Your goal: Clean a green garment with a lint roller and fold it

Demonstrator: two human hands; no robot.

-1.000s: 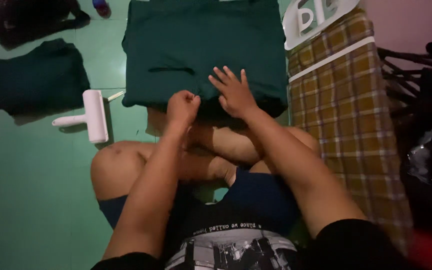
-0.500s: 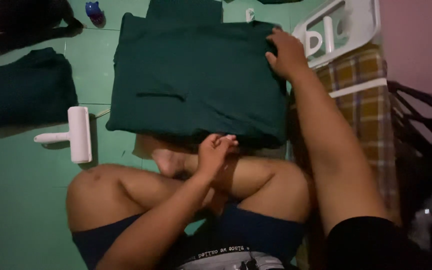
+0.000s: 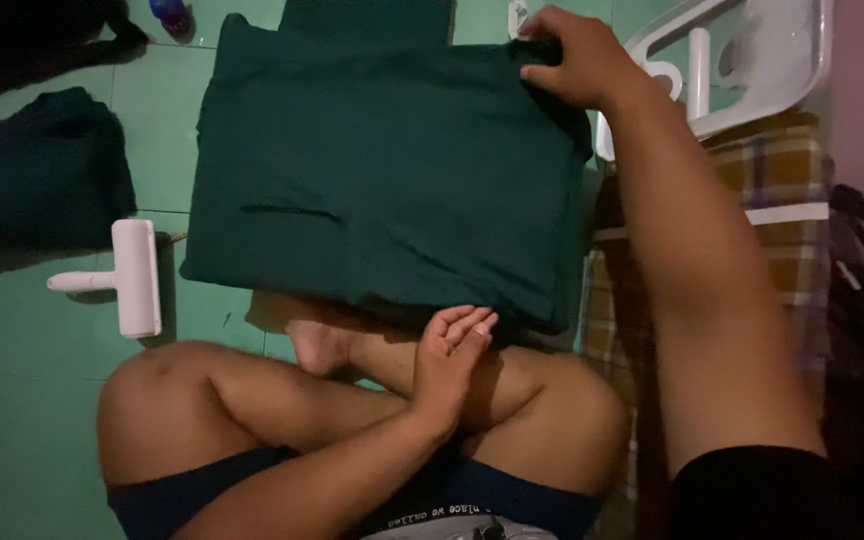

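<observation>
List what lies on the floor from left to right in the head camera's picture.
Dark folded garment → white lint roller → green folded cloth, gripped by the right hand → white plastic object.

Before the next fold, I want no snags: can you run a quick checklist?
1. Right hand grips the green cloth's far right corner: ok.
2. Left hand on the cloth: not ok, it hangs open at the near edge.
3. Cloth lies flat: ok, only slight creases.
4. Lint roller apart from the cloth: ok.
5. Near edge free: not ok, it covers a foot.
</observation>
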